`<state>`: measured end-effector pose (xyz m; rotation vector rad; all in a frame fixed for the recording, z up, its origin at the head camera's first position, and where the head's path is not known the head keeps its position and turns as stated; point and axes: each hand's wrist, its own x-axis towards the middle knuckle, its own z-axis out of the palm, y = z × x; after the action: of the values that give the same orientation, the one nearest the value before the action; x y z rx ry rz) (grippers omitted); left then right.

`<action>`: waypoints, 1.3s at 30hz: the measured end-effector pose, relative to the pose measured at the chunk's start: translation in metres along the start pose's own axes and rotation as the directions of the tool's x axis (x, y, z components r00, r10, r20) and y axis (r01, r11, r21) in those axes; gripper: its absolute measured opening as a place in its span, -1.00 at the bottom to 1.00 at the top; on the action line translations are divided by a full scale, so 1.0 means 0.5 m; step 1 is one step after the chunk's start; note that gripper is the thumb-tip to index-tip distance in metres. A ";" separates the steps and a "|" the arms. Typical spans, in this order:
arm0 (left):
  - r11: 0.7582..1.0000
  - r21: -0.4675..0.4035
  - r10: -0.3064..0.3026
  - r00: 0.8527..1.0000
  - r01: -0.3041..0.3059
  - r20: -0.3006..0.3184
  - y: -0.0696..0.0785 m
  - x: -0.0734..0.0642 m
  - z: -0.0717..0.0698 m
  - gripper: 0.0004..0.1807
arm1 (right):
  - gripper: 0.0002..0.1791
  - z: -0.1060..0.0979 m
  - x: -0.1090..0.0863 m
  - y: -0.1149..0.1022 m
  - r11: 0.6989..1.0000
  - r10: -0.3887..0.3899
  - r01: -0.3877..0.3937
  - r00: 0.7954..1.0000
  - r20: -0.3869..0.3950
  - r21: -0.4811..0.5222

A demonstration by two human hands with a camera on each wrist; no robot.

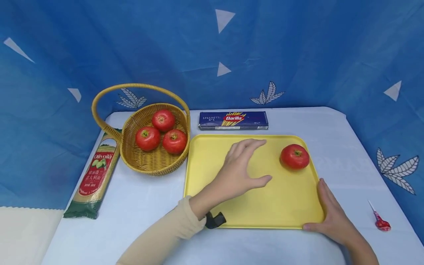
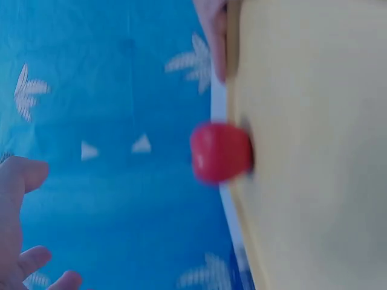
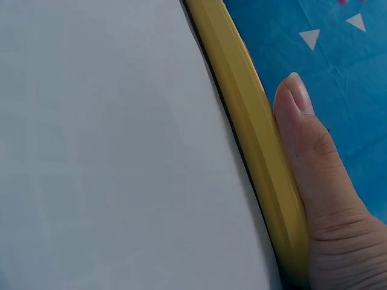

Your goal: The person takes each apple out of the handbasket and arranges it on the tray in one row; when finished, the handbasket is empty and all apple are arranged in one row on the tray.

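Note:
My left hand [image 1: 236, 171] is over the yellow tray [image 1: 265, 209], fingers and thumb spread apart with nothing between them. To its right, a red pomegranate [image 1: 294, 157] rests near the tray's far right corner; it also shows in the left wrist view, where the pomegranate [image 2: 221, 153] is off to the side of my fingertips [image 2: 36, 172]. My right hand [image 1: 336, 217] lies at the tray's near right corner, straight fingers along the right side and thumb on the front edge. In the right wrist view that thumb [image 3: 317, 163] presses along the yellow rim.
Left of the tray stands a wicker basket [image 1: 154, 171] with a tall handle, holding three pomegranates [image 1: 147, 138]. A spaghetti packet [image 1: 94, 173] lies beside it. Behind the tray is a blue spaghetti box [image 1: 233, 120]. A red-wrapped lollipop [image 1: 382, 223] lies at the right.

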<state>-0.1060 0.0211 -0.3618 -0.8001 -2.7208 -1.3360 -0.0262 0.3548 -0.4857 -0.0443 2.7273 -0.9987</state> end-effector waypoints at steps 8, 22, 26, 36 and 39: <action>0.987 0.063 -0.121 0.949 0.145 -0.291 -0.114 -0.095 -0.140 -0.15 | 0.57 -0.002 0.001 -0.001 1.000 0.021 -0.020 1.000 0.014 -0.016; 0.863 0.107 -0.419 0.819 0.493 -0.393 -0.263 -0.135 -0.249 -0.16 | 0.54 -0.003 -0.003 0.002 1.000 0.019 -0.019 1.000 0.011 0.004; 0.822 0.133 -0.487 0.803 0.555 -0.343 -0.278 -0.122 -0.250 -0.10 | 0.53 0.000 -0.004 0.003 1.000 0.026 -0.026 1.000 0.011 0.011; 0.741 0.201 -0.615 0.768 0.640 -0.177 -0.300 -0.099 -0.255 0.06 | 0.55 0.003 0.002 0.001 0.999 0.037 -0.038 0.999 0.011 0.006; 0.741 0.199 -0.628 0.766 0.642 -0.137 -0.309 -0.091 -0.257 0.10 | 0.55 0.002 0.003 0.000 0.999 0.037 -0.037 0.999 0.010 0.001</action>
<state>-0.1626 -0.1722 -0.4042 0.2352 -3.1463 -1.0107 -0.0272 0.3540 -0.4869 0.0016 2.7078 -0.9870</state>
